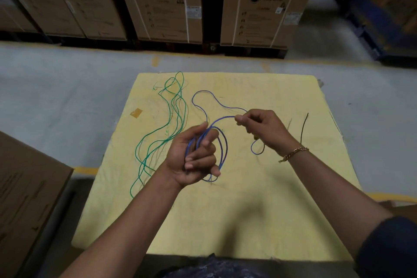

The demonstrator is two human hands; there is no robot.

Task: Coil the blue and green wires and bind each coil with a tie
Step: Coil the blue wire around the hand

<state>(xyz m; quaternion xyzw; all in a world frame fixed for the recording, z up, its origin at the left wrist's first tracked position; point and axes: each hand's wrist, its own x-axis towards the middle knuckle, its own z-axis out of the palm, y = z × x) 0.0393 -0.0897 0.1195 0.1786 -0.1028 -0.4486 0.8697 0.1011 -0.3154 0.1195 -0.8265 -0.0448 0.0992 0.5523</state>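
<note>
My left hand (195, 156) is closed around several loops of the blue wire (224, 149) above the middle of the yellow mat (225, 221). My right hand (262, 127) pinches the same blue wire a little to the right, and a loose length curls away toward the back of the mat. The green wire (173, 119) lies uncoiled in long loops on the mat's left side. A thin black tie (304, 127) lies on the mat to the right of my right hand. A second thin tie beside it is faint.
The mat covers a low table on a grey floor. Large cardboard washing-machine boxes (158, 2) stand in a row behind it. Another cardboard box (24, 192) sits close at the left, and a blue rack (379, 20) stands at the far right.
</note>
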